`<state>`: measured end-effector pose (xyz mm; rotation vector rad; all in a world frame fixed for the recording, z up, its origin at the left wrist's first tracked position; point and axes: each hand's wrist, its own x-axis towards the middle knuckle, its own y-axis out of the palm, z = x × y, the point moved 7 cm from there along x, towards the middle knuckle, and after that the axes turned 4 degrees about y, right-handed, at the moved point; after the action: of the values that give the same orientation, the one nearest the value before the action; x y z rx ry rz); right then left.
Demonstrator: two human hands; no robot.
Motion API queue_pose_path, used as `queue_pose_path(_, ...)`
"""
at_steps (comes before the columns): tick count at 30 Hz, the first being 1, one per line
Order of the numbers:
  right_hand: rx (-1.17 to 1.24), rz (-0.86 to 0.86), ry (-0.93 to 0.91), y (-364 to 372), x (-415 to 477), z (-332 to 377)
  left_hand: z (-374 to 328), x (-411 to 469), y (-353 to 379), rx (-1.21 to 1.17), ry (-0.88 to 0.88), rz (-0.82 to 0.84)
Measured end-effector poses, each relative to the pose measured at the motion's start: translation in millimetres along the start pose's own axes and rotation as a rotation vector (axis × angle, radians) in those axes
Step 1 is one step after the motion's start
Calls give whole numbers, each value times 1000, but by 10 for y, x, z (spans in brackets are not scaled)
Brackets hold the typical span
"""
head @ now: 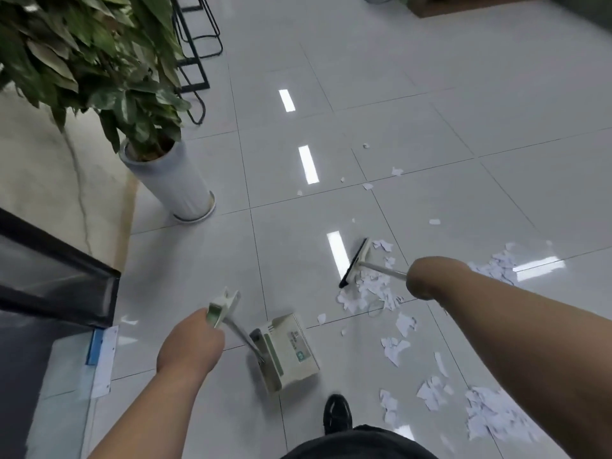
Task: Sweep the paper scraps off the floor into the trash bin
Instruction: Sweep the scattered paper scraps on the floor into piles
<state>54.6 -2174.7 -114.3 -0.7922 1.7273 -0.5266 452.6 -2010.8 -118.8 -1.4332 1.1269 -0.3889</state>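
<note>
Head view shows the right hand [427,279] gripping the broom [356,261], its head touching the left edge of the paper scraps [367,293], while the left hand [190,342] grips the dustpan [288,352], apart to their left.

Potted plant [99,61], black stool frames [195,54]

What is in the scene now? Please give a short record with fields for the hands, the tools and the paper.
left hand: grips the dustpan handle
right hand: grips the broom handle
broom head: on the floor, against a heap of paper scraps
dustpan: left of the heap, apart from it
other scraps: scattered on the floor to the right
trash bin: not in view
</note>
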Motion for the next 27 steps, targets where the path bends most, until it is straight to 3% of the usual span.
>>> queue_pose_path(9, 53, -28, 8, 319, -840, 59, 351, -572, 96, -57, 33, -25)
queue_pose_path(14, 152, 83, 13, 842, -965, 331, 645, -978, 205, -96, -18, -32)
queue_pose_path(20, 94, 142, -89, 1244, -927, 591, 709, -1395, 335, -109, -71, -41)
queue_pose_path(23, 48, 147, -192, 1414, -923, 476, 617, -1596, 460, -94, -102, -36)
queue_pose_path(27, -23, 76, -177, 1722, -785, -187, 356, -1869, 637, -74, -151, -51)
